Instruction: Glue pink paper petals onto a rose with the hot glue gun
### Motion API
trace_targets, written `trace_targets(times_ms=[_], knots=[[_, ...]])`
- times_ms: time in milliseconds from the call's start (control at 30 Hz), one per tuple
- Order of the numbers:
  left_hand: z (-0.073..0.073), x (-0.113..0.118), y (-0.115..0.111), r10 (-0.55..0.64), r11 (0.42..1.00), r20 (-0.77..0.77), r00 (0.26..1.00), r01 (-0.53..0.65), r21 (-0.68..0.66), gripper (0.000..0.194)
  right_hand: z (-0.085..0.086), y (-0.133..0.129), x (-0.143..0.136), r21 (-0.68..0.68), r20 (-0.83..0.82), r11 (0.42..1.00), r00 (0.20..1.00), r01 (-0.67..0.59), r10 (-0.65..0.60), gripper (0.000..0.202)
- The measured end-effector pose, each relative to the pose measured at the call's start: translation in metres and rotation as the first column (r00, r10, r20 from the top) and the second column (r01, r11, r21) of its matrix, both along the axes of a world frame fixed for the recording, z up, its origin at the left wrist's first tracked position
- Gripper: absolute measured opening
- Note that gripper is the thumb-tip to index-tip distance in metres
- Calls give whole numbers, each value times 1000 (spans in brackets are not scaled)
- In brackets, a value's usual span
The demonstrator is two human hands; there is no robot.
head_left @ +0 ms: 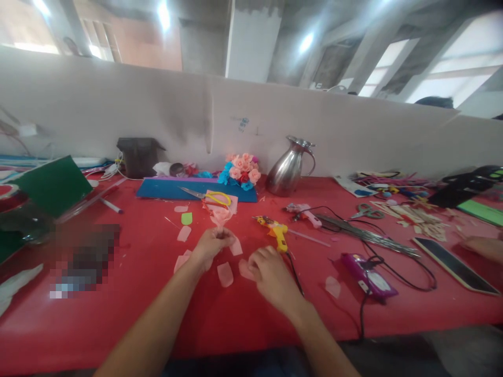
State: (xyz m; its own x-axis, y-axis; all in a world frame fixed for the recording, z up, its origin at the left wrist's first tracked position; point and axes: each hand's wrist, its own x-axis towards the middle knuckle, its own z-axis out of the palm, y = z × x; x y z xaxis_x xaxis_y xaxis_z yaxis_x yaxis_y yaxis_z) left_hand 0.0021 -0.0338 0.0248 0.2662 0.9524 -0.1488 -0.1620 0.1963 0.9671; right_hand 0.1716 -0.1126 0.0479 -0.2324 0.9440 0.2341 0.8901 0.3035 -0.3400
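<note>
My left hand (213,246) pinches the base of a pink paper flower (220,215), which points up and away from me. Just right of it, the fingers of my right hand (271,272) are curled at a pink petal piece (246,269) on the red table; whether they grip it is hard to tell. Another pink petal (225,275) lies between my hands, and one more (236,245) is beside my left fingers. Several petals and a green piece (186,219) lie to the left. A yellow glue gun (278,234) rests beyond my right hand.
Yellow-handled scissors (218,198) lie on a blue board (165,189). Behind stand a flower bunch (240,172) and a steel jug (288,167). At right are a pink glue gun (308,215), wires (369,235), a purple power strip (369,276) with cables and another person's hand (483,247).
</note>
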Motion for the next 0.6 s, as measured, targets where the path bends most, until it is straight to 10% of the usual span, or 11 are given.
trace_targets(times_ms=[233,600], knots=[[8,4,-3,-21,996,35,999,18,92,16,-10,22,-8,-126,-405,982,896,142,-181,21],[11,5,-3,-6,993,23,1000,4,117,17,5,38,11,-143,-359,975,909,171,-212,26]])
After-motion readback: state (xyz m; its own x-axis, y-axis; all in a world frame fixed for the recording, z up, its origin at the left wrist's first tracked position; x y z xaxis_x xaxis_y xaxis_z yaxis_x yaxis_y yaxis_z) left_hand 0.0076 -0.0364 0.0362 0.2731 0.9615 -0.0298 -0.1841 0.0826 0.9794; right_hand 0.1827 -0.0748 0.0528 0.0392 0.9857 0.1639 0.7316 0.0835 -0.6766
